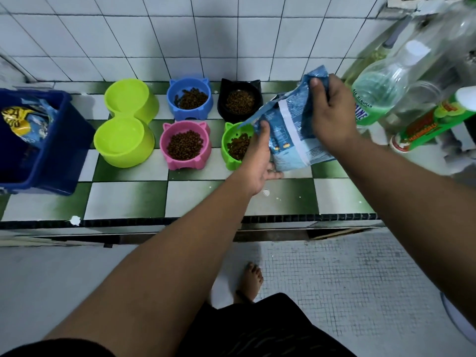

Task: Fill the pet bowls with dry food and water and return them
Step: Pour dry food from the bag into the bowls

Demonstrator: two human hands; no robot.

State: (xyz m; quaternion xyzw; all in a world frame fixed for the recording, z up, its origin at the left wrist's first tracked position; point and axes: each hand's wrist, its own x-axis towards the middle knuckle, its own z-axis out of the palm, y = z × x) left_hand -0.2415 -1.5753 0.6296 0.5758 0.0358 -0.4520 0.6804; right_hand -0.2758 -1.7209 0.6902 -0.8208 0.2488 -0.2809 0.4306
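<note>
a green-and-white chequered tile counter (pixel 128 199) spans mid-frame. on it: a dark blue bin (pixel 51 161) at the left edge, a lime double bowl (pixel 126 124) beside it, a blue bowl (pixel 190 113) and black bowl (pixel 228 114) at the back, a pink bowl (pixel 185 164) and green bowl (pixel 226 157) in front, clear bottles (pixel 378 91) at right.

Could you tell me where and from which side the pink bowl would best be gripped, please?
Probably the near rim of the pink bowl, coming from the front: bare counter lies before it, while the lime double bowl and the green bowl stand close at its sides. Pinch the rim against the outer wall and keep it level, since kibble fills it.
</note>
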